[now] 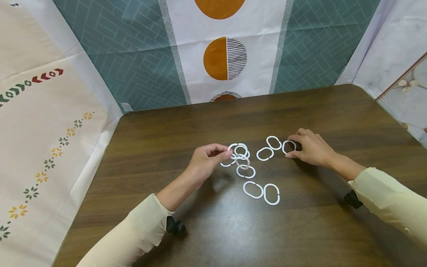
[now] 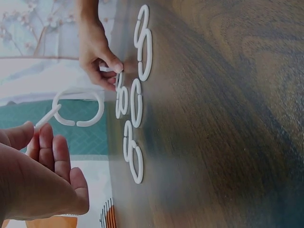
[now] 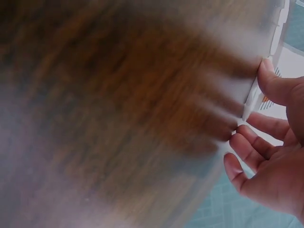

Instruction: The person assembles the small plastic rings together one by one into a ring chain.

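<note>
From my end, the left hand [image 1: 205,161] sits just left of the tabletop's middle, thumb and fingertip pinching a white link [image 2: 48,115] above the wood, with a second link [image 2: 100,107] hooked through it and hanging free. The right hand [image 1: 311,148], out toward the right edge, has its thumb and fingers set narrow around another link [image 1: 283,147] down at the tabletop; the right wrist feed shows that one nearly edge-on between the fingertips. Between my two hands, closer to the right, lies a pair of links [image 1: 272,149], touching, the right-hand link just beside them. Another pair [image 1: 264,193] lies toward the near edge, also touching, and a single link [image 1: 255,171] lies between that pair and the far side. Two more lie partly behind what the left hand holds, so I cannot tell whether they are joined. The brown wood-grain tabletop [image 1: 150,141] carries a bright glare toward its near edge. Past the far edge hangs a teal curtain [image 1: 126,40] with a white band of orange circles; a cream floral cloth [image 1: 40,133] drops beside the left edge, a pale marbled cloth [image 1: 408,100] beyond the right.
</note>
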Demonstrator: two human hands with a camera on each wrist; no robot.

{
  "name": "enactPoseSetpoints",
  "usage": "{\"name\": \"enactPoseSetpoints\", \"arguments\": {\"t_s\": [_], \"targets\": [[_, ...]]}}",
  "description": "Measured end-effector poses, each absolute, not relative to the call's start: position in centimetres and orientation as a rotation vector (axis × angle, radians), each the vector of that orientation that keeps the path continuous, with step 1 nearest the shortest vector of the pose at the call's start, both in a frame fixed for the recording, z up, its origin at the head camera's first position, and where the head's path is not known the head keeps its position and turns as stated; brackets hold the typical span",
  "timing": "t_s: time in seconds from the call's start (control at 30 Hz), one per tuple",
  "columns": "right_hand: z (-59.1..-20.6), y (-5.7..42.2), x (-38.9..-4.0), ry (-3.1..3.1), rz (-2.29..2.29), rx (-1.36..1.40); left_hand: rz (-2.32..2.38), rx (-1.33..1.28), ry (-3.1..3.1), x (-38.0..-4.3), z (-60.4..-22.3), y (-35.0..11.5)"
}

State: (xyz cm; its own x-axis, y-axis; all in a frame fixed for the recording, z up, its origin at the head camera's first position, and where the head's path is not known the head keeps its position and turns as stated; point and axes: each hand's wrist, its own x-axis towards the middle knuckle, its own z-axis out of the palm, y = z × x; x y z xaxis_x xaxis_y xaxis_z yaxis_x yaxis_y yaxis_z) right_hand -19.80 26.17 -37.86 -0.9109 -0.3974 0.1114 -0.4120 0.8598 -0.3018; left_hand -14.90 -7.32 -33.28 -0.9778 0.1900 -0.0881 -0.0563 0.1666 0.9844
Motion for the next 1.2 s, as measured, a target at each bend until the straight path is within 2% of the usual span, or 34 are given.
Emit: {"name": "enactPoseSetpoints", "arguments": {"t_s": [0.67, 0.87, 1.2], "targets": [[-37.1, 25.8, -20.1, -2.9, 0.205, 0.707, 1.899, 0.125, 2.225, -15.1, -33.5, -7.3], [-35.9, 24.6, -19.7, -2.864, 0.58, 0.688, 1.878, 0.123, 2.23, -15.1, -33.4, -7.2], [-33.7, 21.4, -18.6, -2.68, 1.119, 0.88, 1.891, 0.125, 2.222, -15.0, -33.6, -6.9]]}}
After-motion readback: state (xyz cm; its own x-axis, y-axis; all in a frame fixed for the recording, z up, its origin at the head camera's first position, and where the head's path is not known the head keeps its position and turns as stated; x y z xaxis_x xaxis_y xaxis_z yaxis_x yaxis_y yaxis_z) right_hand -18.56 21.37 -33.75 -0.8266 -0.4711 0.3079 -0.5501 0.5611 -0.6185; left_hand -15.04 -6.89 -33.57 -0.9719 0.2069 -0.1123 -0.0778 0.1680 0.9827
